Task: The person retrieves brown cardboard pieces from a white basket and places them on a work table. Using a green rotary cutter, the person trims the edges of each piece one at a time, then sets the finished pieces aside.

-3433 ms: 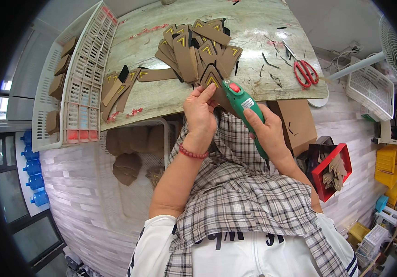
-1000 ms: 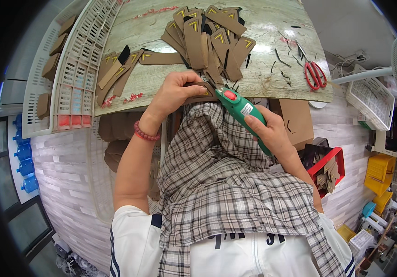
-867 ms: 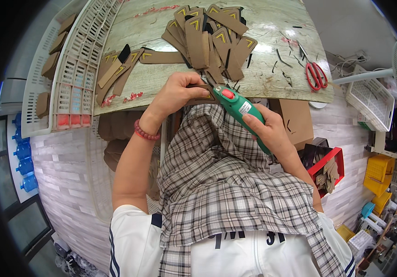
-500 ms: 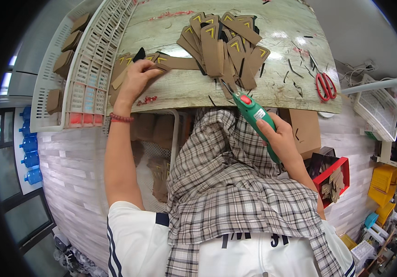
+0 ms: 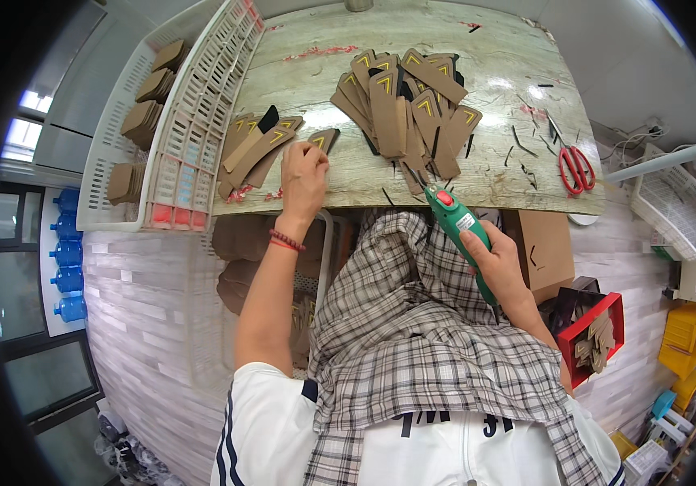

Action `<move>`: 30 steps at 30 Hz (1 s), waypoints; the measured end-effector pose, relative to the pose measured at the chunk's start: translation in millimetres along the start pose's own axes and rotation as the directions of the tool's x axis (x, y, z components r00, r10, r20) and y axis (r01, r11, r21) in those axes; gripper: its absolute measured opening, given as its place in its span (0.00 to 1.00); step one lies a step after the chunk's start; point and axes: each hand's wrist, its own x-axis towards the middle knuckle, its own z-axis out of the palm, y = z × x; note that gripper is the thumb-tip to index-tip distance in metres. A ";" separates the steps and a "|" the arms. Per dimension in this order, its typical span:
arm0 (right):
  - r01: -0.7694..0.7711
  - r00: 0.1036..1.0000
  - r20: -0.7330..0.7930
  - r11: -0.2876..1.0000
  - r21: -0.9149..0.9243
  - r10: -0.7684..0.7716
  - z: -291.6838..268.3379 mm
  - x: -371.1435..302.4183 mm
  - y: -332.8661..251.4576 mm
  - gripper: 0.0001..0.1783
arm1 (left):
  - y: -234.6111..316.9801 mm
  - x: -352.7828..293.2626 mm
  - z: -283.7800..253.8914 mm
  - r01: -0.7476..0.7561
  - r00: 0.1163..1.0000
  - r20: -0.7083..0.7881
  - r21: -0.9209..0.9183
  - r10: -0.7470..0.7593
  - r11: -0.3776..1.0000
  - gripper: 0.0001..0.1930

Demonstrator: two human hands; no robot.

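Observation:
My right hand [image 5: 495, 263] is wrapped round green electric scissors [image 5: 459, 220] with a red button. The narrow blade tips point at the front of a heap of brown strips [image 5: 386, 113] with yellow chevrons and black edges. My left hand [image 5: 306, 180] is over the table's front part, its fingers curled against one brown strip [image 5: 325, 140]; most of that strip is hidden behind the hand. To its left, a smaller pile of the same strips [image 5: 260, 152] lies beside the white basket.
A white plastic basket [image 5: 202, 121] with stacks of brown pieces stands at the table's left. Red-handled scissors [image 5: 577, 168] and black offcuts lie on the right of the table [image 5: 518, 57]. Below right are a cardboard box [image 5: 544, 255] and a red box [image 5: 617, 324] holding brown pieces.
My left hand has moved right, away from the smaller pile, with a strip at its fingers. The whole view has shifted a little. My right hand keeps the electric scissors near the heap.

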 end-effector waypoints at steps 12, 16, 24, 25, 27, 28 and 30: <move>0.032 0.999 -0.002 0.999 0.007 -0.032 7.1 -3.4 -5.6 0.22 | 16.5 14.7 24.5 0.589 0.791 -0.112 -0.126 -0.601 0.799 0.25; 0.032 0.999 -0.028 0.999 -0.004 -0.032 7.1 -5.8 -8.6 0.21 | 41.0 -3.6 33.8 0.496 0.711 0.079 -0.761 -0.699 0.418 0.17; 0.068 0.994 -0.089 0.997 0.022 -0.065 5.0 -12.5 -17.0 0.20 | 131.2 -2.7 2.1 0.284 0.701 0.369 -0.929 -0.611 -0.235 0.10; 0.072 0.993 -0.098 0.997 0.030 -0.069 4.0 -13.3 -17.0 0.20 | 135.7 -0.9 -0.4 0.272 0.715 0.368 -0.930 -0.595 -0.248 0.09; 0.087 0.991 -0.104 0.996 0.025 -0.084 -0.3 -14.5 -16.7 0.21 | 149.7 4.5 -3.5 0.268 0.717 0.378 -0.925 -0.585 -0.270 0.07; 0.091 0.990 -0.108 0.995 0.028 -0.088 -2.3 -15.2 -18.0 0.21 | 157.5 6.8 -4.8 0.276 0.711 0.389 -0.921 -0.586 -0.276 0.06; 0.087 0.991 -0.106 0.995 0.044 -0.082 -4.9 -17.4 -20.6 0.20 | 159.6 5.3 1.0 0.286 0.717 0.412 -0.909 -0.562 -0.302 0.07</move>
